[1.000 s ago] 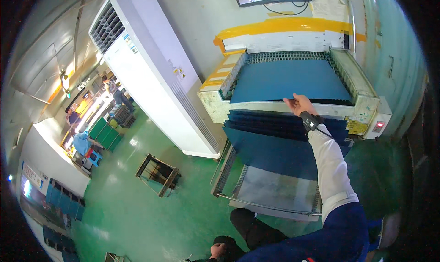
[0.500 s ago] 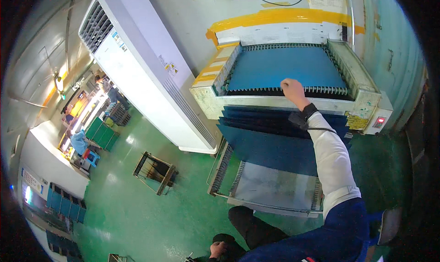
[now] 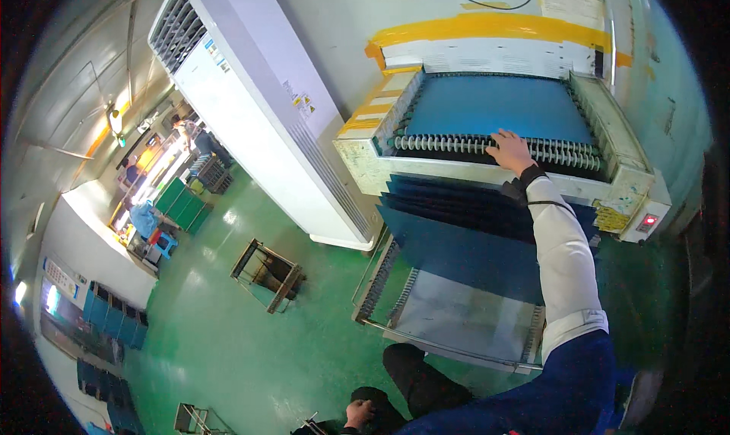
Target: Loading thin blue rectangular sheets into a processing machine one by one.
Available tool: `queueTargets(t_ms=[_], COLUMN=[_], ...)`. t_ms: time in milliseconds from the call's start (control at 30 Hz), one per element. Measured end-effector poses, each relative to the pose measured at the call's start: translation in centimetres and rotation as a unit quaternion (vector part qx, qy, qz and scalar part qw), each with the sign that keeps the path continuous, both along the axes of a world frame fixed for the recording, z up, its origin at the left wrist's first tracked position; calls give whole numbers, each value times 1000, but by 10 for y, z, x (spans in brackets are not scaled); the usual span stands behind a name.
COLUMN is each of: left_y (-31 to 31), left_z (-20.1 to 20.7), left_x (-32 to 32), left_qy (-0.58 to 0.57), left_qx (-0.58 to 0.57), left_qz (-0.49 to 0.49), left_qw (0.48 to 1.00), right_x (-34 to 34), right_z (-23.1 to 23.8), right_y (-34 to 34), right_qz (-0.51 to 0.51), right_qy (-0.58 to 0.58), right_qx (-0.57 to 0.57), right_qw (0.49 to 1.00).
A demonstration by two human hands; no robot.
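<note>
A flat blue panel [image 3: 502, 108] lies on the roller bed of a pale machine, its near edge just beyond a row of white ring-shaped rollers [image 3: 449, 144]. My right hand [image 3: 511, 152] is over these rollers, fingers apart and stretched toward the panel's near edge, holding nothing. Whether the fingertips touch is not clear. Below the machine's front, several dark blue panels [image 3: 456, 237] stand in a slotted rack [image 3: 464, 313]. My left hand [image 3: 359, 413] rests low by my dark-trousered leg, its fingers curled; what they hold, if anything, is hidden.
A tall white air conditioner [image 3: 266, 123] stands left of the machine. On the green floor [image 3: 205, 306] sits a small metal-framed stand [image 3: 266, 275]. A box with a red display [image 3: 646, 223] is at the machine's right. People work at a lit bench [image 3: 160, 180] far left.
The blue panel has slid away from me, baring more front rollers. My right hand has gone from closed above the panel's edge to fingers spread at the rollers. The view has shifted slightly.
</note>
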State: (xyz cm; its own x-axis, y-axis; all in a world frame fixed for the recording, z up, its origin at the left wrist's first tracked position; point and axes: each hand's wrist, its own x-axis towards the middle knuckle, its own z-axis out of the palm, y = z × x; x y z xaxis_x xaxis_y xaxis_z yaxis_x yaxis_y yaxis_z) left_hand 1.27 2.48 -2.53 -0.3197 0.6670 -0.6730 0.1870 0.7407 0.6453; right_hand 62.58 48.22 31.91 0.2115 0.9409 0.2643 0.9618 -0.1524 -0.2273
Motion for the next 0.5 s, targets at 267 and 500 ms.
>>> queueTargets(t_ms=[267, 500], left_y=[1, -1], left_z=[39, 29], left_x=[13, 11], left_qy=[25, 68], left_qx=[-3, 27], left_qz=[-8, -37], left_qw=[1000, 997], right_x=[-9, -17], right_z=[0, 2], right_y=[0, -48], right_qz=[4, 37], right_qy=[8, -8], right_qx=[31, 47], right_qw=[999, 998])
